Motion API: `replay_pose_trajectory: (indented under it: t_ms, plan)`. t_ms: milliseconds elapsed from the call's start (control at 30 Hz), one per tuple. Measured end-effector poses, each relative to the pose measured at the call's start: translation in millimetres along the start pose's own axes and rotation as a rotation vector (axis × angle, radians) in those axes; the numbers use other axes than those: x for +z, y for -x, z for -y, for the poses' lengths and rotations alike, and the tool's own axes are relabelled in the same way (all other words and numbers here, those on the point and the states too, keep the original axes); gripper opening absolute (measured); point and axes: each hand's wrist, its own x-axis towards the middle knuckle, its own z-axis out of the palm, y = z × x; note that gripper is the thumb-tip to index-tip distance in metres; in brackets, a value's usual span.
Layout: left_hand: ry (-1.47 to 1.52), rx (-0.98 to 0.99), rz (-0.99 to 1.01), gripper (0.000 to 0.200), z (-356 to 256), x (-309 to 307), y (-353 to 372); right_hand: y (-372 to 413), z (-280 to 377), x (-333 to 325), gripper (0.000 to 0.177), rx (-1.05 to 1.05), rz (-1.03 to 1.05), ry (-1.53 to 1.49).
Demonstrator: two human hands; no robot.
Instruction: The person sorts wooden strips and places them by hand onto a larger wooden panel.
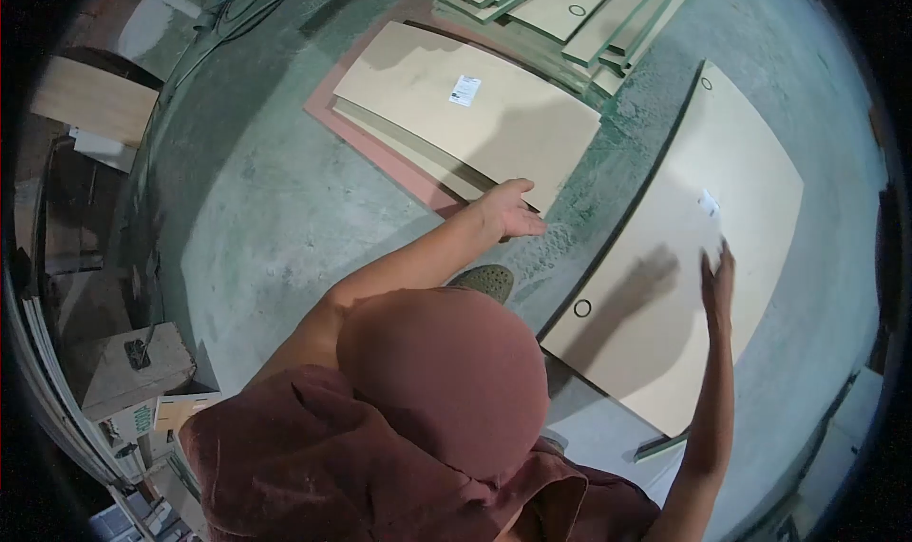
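My left hand [516,211] is open, thumb apart from the fingers, by the near right corner of a beige panel [427,76] with a white label [465,91]. That panel lies over other boards and a pink sheet [380,161]. On the right, a larger pale panel [655,257] bears two dark rings and a small label [709,203]. Over this panel, just below its label, is my right hand [719,271], fingers apart and slightly blurred, holding nothing visible. Whether it touches the surface is unclear.
Green-edged boards [589,19] are stacked at the top. A shoe [485,281] shows on the floor between the panels. Cables [233,29] run at the upper left. A block [138,366] and a wooden board [95,100] stand at the left.
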Motion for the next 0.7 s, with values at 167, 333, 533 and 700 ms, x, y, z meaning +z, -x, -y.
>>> replay_pose_trajectory:
  t_ms: [167, 333, 533, 700]
  plan:
    - [0.000, -0.040, 0.055, 0.077, -2, -10, -4, -122, 174, 79, 0.052, -0.325, 0.067, 0.003]
    - [-0.019, -0.023, 0.024, 0.076, -10, -17, 7, -163, 235, 141, 0.053, -0.361, 0.088, 0.004]
    - [0.101, 0.019, -0.029, 0.075, -23, -29, 10, -139, 237, 149, 0.048, -0.362, 0.045, 0.156]
    - [0.027, 0.038, -0.034, 0.068, -17, -34, 33, -85, 249, 158, 0.046, -0.257, -0.088, 0.216]
